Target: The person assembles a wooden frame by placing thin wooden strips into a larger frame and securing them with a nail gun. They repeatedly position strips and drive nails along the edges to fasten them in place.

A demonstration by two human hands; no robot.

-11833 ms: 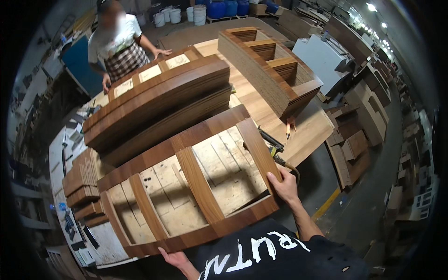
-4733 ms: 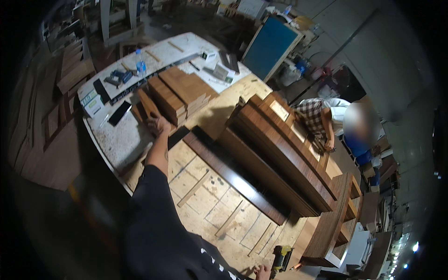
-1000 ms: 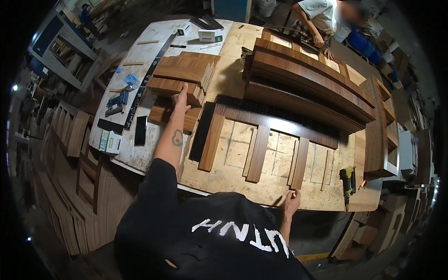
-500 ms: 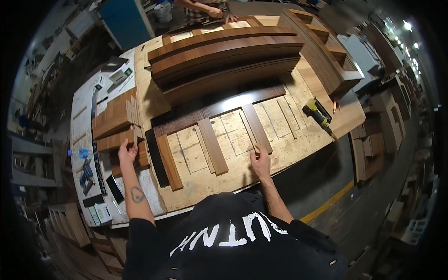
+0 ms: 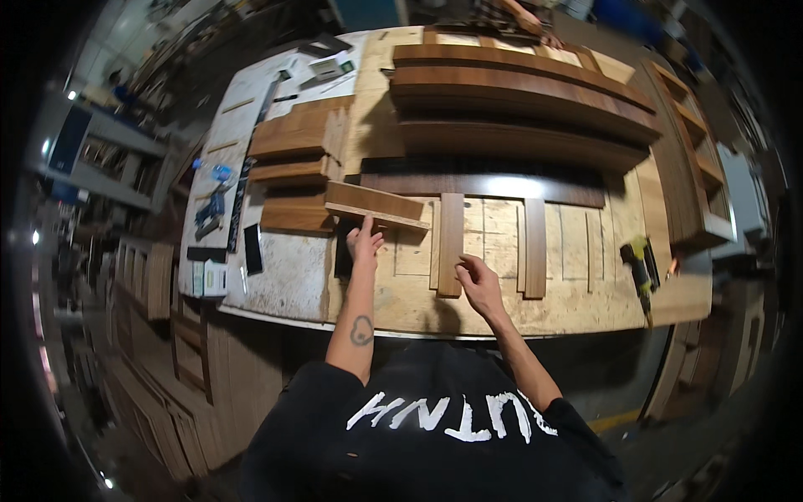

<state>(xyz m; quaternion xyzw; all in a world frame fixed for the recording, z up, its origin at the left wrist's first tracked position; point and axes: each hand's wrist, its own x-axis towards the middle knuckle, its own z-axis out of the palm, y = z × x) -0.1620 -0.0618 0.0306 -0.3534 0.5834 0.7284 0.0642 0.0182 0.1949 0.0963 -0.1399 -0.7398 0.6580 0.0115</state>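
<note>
Left hand (image 5: 365, 243) grip under board (image 5: 376, 205) unclear

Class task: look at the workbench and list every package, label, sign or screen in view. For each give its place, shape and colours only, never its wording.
Small box: left end of the bench near its front edge, flat rectangle, white with yellow-green.
Dark slab, perhaps a phone: just right of the box, black, nothing lit.
Pale packet: far left corner, rectangular, whitish with a green patch.
Blue packet: left edge, small, crumpled.
</note>
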